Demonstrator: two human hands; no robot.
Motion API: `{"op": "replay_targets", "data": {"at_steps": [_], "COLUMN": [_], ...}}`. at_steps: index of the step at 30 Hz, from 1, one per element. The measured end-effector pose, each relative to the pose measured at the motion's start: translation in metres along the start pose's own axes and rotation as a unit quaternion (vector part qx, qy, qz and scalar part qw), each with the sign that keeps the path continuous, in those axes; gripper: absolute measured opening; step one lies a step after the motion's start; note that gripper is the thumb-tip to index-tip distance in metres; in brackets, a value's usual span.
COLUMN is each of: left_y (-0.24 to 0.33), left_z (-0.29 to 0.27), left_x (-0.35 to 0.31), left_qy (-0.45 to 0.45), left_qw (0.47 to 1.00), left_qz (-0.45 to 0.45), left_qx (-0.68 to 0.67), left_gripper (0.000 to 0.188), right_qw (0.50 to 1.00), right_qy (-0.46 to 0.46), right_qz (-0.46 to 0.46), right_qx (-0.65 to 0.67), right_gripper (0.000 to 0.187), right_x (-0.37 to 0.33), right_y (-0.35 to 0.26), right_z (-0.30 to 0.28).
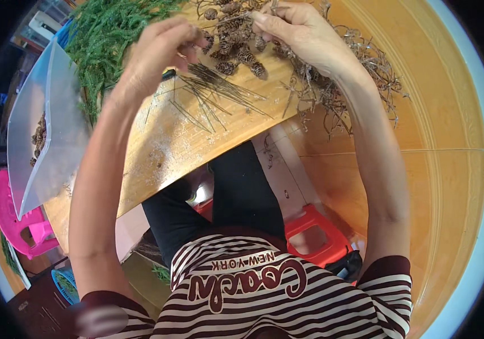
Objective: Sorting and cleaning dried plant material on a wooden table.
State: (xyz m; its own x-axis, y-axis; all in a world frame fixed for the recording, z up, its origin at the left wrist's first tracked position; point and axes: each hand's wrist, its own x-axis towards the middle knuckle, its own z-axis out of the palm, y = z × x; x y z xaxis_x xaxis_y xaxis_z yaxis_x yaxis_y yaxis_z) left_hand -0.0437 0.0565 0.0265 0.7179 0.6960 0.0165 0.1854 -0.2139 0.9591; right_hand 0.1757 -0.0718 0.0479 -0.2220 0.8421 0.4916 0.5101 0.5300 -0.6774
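Seen from above, at a wooden table (168,141) of warm orange-brown colour. Left hand (160,53) raised over the table, fingers curled closed and pinching one end of a thin twig (228,20). Right hand (301,31) also closed, thumb and fingers pinching the other end of the same twig near the upper edge of the picture. Twig held between both hands, above the table, just over the pile of small brown cones (236,48).

Under the hands, on the tabletop: a bundle of thin dark straight stems (219,90), spread like a fan toward the right and toward the table edge. Behind and beside the right wrist, a tangle of dry grey-brown twigs (360,73) (some hanging past the table edge). At upper left, a heap of green feathery branches (106,34), touching the clear plastic bag.

Clear plastic bag (50,124) lying at the left side of the table, flat and roughly rectangular, translucent whitish, with a few brown cones visible inside near its left part. No label to be made out on it.

Below the table: black trousers, a red plastic stool (315,237) under the person, and a pink plastic stool (18,220) at far left. A blue-green basket (64,282) at lower left, partly hidden.
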Motion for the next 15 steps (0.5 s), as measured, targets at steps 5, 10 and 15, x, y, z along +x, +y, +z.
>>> {"op": "replay_targets", "data": {"at_steps": [5, 10, 15], "left_y": [-0.012, -0.018, -0.014], "left_z": [0.015, 0.01, 0.037], "left_x": [-0.017, -0.015, -0.007], "left_qy": [-0.013, -0.055, 0.026], "left_qw": [0.988, 0.979, 0.993], "left_qz": [0.009, 0.011, 0.097], "left_qx": [-0.153, -0.197, 0.064], "left_gripper": [0.022, 0.017, 0.02], "right_qw": [0.927, 0.926, 0.938], "right_qy": [0.034, 0.019, 0.074], "right_qz": [0.374, 0.376, 0.336], "right_qx": [-0.023, -0.029, 0.051], "right_gripper": [0.038, 0.037, 0.035], "right_x": [0.019, 0.013, 0.006], "right_y": [-0.039, -0.028, -0.018], "right_z": [0.001, -0.005, -0.006]}}
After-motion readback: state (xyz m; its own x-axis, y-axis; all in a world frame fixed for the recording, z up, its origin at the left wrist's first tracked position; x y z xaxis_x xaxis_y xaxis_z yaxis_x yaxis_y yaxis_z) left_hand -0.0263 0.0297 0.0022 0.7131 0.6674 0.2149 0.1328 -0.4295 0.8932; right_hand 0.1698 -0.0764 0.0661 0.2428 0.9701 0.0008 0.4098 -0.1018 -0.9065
